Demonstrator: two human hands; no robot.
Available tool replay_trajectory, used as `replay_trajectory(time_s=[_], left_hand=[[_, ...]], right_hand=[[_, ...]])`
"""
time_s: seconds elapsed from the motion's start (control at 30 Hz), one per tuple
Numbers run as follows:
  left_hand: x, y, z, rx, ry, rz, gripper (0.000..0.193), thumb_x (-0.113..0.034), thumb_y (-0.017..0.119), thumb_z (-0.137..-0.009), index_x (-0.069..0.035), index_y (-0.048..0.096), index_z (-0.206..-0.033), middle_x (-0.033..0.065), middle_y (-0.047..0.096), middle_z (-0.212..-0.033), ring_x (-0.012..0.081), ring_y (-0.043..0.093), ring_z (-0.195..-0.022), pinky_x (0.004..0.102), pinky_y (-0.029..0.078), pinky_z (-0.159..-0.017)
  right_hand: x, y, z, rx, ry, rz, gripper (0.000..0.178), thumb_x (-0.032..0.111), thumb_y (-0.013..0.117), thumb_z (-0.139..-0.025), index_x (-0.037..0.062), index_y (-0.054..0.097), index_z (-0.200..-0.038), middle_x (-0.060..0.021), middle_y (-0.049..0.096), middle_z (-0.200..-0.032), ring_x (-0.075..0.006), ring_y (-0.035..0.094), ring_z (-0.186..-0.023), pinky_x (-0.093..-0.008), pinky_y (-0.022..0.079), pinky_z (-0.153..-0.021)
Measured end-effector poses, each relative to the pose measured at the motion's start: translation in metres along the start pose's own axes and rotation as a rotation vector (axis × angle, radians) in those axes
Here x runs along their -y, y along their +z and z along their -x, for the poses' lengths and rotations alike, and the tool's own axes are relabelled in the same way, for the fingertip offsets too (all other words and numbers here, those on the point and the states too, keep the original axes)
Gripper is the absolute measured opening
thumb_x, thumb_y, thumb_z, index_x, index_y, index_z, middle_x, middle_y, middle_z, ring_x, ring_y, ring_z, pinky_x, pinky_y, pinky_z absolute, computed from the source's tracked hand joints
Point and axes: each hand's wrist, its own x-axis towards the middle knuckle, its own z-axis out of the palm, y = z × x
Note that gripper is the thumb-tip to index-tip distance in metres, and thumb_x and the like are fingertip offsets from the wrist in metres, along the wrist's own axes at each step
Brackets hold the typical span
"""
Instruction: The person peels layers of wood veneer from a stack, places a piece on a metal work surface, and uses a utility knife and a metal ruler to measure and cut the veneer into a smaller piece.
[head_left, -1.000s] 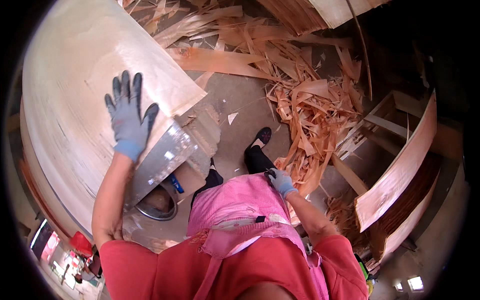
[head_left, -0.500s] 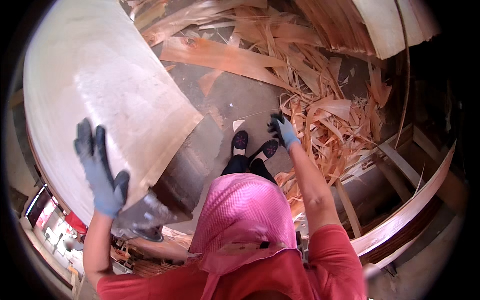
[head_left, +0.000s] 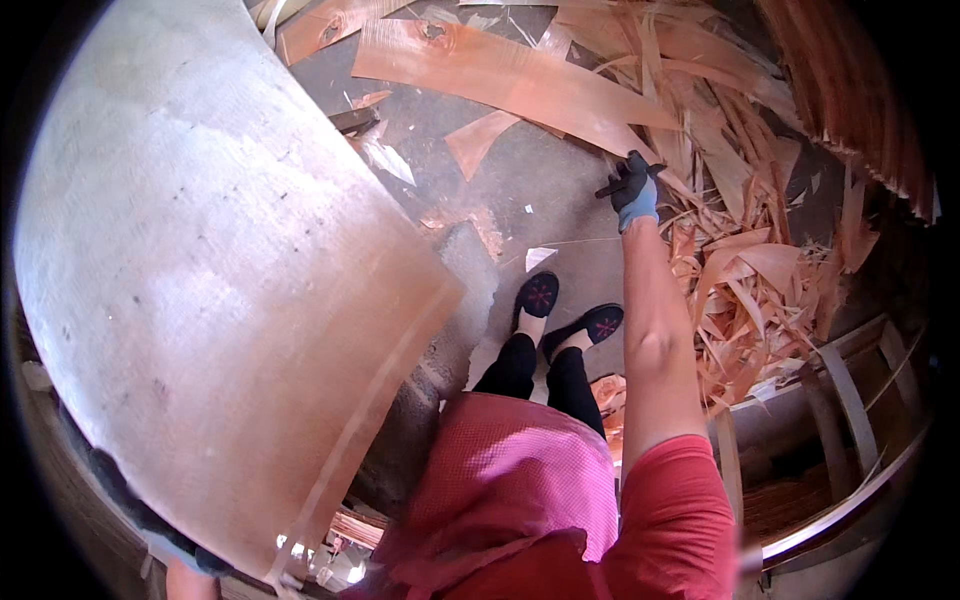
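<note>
A large pale wood veneer sheet [head_left: 230,270] fills the left side, its near part brownish. My left hand [head_left: 175,550], in a grey-blue glove with black fingers, is at the sheet's lower left edge. That edge partly covers it, so its grip cannot be made out. My right arm reaches forward over the floor. At its end my right hand [head_left: 632,192], in a matching glove, is open with fingers apart and nothing visible in it. It is just in front of the end of a long orange-brown veneer strip [head_left: 510,80]; contact between them cannot be told.
Tangled veneer scraps [head_left: 755,290] heap on the floor at right. A stack of veneer [head_left: 850,90] rises at far right. Below it is a wooden frame with slats [head_left: 850,405]. My shoes [head_left: 538,293] stand on the grey floor, beside a rough grey block [head_left: 460,280].
My view has shifted. My left hand, raised over the pale sheet before, is now at its lower left edge. My right arm has stretched farther forward, toward the long strip.
</note>
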Motion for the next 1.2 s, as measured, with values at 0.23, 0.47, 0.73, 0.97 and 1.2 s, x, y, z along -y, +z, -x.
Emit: replay_trajectory(time_s=[0.23, 0.47, 0.73, 0.97, 1.2], left_hand=[[-0.05, 0.023, -0.027, 0.2, 0.694, -0.416, 0.093, -0.072, 0.038, -0.089, -0.003, 0.03, -0.151, 0.0327, 0.019, -0.156, 0.05, 0.015, -0.145, 0.0606, 0.006, -0.116], [-0.071, 0.018, -0.031, 0.175, 0.769, -0.388, 0.083, -0.055, 0.057, -0.087, -0.011, 0.032, -0.152, 0.0239, 0.018, -0.16, 0.0477, 0.014, -0.147, 0.0633, 0.002, -0.115], [-0.052, 0.015, -0.019, 0.062, 0.761, -0.342, 0.092, -0.053, 0.065, -0.08, -0.013, 0.028, -0.154, 0.0187, 0.018, -0.161, 0.0414, 0.011, -0.149, 0.0619, 0.003, -0.118], [-0.097, 0.005, 0.064, 0.268, 1.169, 0.387, 0.107, -0.061, 0.071, -0.073, 0.0, 0.029, -0.151, 0.0244, 0.023, -0.157, 0.0388, 0.024, -0.146, 0.0466, 0.017, -0.121], [-0.063, 0.0, 0.147, 0.364, 0.915, 1.126, 0.11, -0.039, 0.087, -0.069, -0.003, 0.024, -0.152, 0.0208, 0.032, -0.153, 0.0321, 0.036, -0.139, 0.0398, 0.032, -0.115]], right_hand=[[0.119, 0.023, 0.206, 0.341, -0.127, 0.332, 0.04, 0.015, 0.06, -0.094, 0.0118, 0.058, -0.135, -0.0036, 0.06, -0.101, -0.0125, 0.055, -0.072, -0.0238, 0.044, -0.051], [0.257, 0.012, 0.427, 0.471, -0.693, 0.7, 0.032, 0.003, 0.051, -0.096, -0.0009, 0.06, -0.127, -0.0077, 0.06, -0.125, -0.0152, 0.06, -0.103, -0.0272, 0.049, -0.087], [0.32, -0.019, 0.606, 0.45, -0.988, 0.624, 0.034, 0.011, 0.053, -0.091, -0.0034, 0.06, -0.121, -0.0116, 0.061, -0.105, -0.0178, 0.061, -0.079, -0.0287, 0.05, -0.073], [0.301, -0.007, 0.77, 0.518, -1.302, 0.561, 0.042, 0.028, 0.054, -0.093, -0.0028, 0.058, -0.12, -0.0129, 0.053, -0.112, -0.0169, 0.053, -0.071, -0.0273, 0.044, -0.06], [0.202, 0.111, 0.913, 0.856, -1.29, 0.811, 0.037, 0.017, 0.048, -0.098, -0.0037, 0.059, -0.127, -0.0084, 0.065, -0.102, -0.0096, 0.059, -0.077, -0.0215, 0.046, -0.066]])
